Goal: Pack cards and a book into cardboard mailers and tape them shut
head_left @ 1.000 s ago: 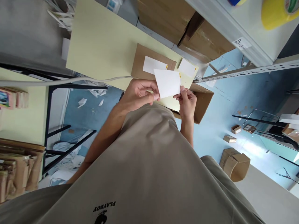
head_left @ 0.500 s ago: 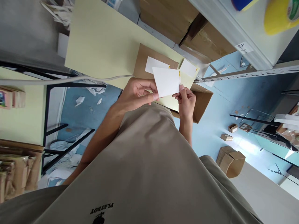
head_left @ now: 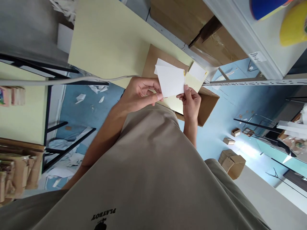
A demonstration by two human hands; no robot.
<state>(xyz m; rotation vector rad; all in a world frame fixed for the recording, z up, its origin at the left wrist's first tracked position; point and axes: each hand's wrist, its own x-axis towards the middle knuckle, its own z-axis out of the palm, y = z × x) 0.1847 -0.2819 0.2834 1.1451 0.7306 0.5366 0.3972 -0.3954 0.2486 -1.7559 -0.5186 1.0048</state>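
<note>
The left hand (head_left: 141, 94) pinches the white sheet (head_left: 171, 80) near its lower left corner; the right hand (head_left: 191, 102) pinches its lower right side. The sheet is between the hands, in front of the flat brown packet (head_left: 149, 60) on the bench (head_left: 107, 41).

Caution: uneven pull may crease the sheet. The upper edge appears unsupported; a loosened pinch may drop it toward the brown carton (head_left: 208, 105).

Card (head_left: 171, 81) between hands (head_left: 191, 101), over table (head_left: 110, 38)
</note>
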